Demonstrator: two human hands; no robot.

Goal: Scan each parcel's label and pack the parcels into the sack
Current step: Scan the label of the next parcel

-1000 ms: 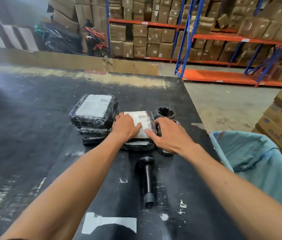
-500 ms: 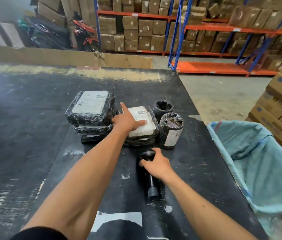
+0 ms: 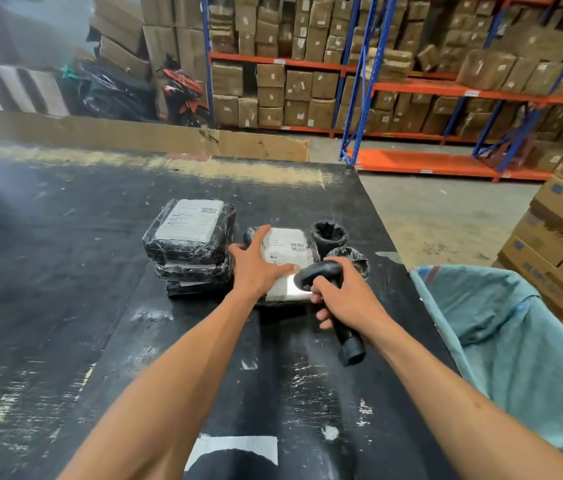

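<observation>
Now right hand (image 3: 346,299) grips scanner (image 3: 321,275); left hand (image 3: 256,268) presses parcel (image 3: 287,251).

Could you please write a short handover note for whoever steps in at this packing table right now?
Left hand rests flat on the front flat parcel, fingers straight, steadying it.
Right hand grips the scanner, aimed at that parcel's label; a bright patch shows on the label's near edge.
Stack of flat parcels sits to its left; two round parcels stand to its right.
Sack hangs open off the table's right edge; no parcel is visible inside it.
Left: finish this scan, sack the parcel, repeat for the others.
</observation>
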